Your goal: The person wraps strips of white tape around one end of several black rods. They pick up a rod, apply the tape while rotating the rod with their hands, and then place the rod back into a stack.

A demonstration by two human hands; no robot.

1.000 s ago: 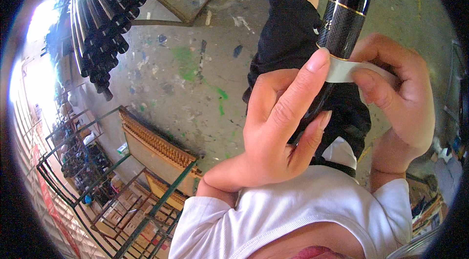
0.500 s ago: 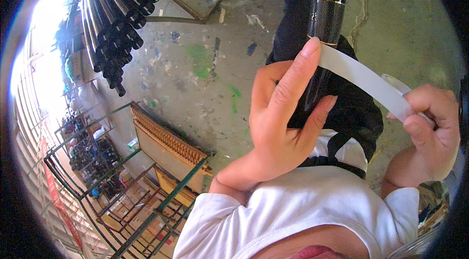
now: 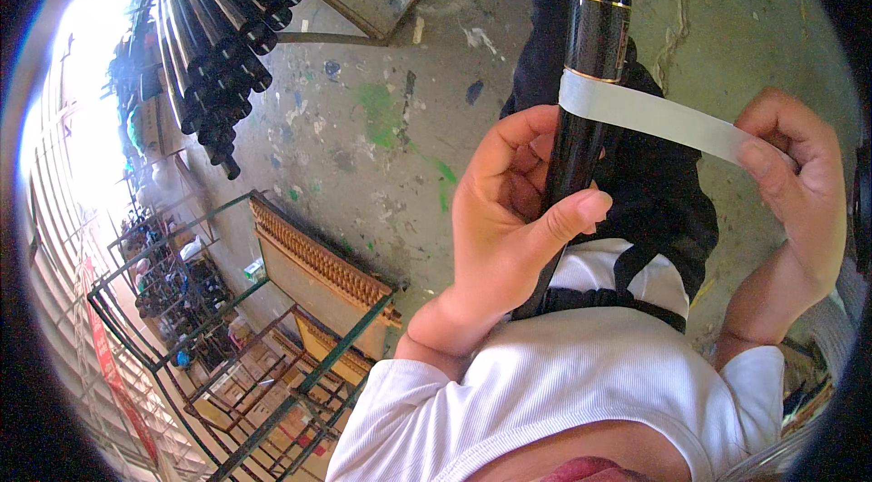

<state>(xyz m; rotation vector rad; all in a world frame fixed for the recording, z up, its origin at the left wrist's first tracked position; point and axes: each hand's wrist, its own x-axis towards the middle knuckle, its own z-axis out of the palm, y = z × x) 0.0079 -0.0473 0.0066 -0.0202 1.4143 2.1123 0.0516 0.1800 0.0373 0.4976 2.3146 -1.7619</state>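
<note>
Glossy black tube [image 3: 570, 159] stands before you: likely stiff, slick; hold below the lower gold ring [image 3: 592, 76], where your left hand [image 3: 504, 232] curls round it, firmness unclear. Your right hand [image 3: 795, 173] pinches white tape [image 3: 668, 117], probably thin, pliable, tacky.

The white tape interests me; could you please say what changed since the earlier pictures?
The right hand drew the white tape rightward, dipping then rising in view. The left hand lifted its index finger off the tape and curls around the black rod. The tape stays on the rod and in the right hand.
</note>
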